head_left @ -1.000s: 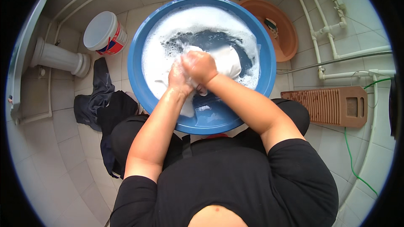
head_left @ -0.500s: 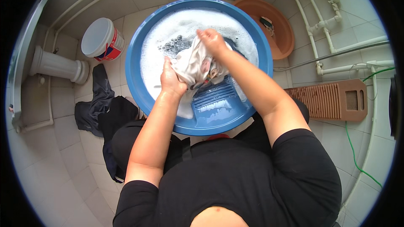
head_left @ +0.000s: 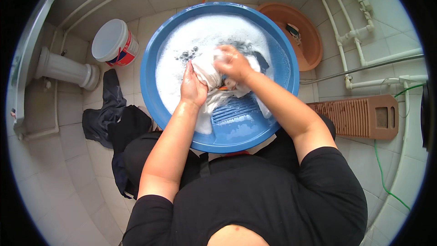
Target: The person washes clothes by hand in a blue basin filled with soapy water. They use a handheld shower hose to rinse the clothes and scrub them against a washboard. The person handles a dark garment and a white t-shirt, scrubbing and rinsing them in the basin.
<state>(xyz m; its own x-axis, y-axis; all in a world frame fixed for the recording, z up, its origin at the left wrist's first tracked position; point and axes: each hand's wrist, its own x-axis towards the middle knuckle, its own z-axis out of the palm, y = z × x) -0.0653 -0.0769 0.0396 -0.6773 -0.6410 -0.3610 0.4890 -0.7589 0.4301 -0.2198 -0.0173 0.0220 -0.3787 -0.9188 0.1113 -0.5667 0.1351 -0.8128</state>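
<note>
A wet white garment with a printed patch is bunched between my two hands, over the foamy water of a round blue washtub. My left hand grips its left side, fingers pointing up and away. Curled over the upper right part of the cloth, my right hand is a little smeared by motion. Below the cloth, the tub's built-in ridged washboard shows. Dark cloth lies partly under the suds to the right of my right hand.
A brown washboard lies on the right. Behind the tub's right rim stands an orange-brown basin with a brush-like object in it. To the left are a lidded white bucket, a white pedestal and dark clothes on the tiles.
My right hand has come down and closer to my left hand, and the white garment is bunched tighter. The bubble patch beyond my left hand has shrunk.
</note>
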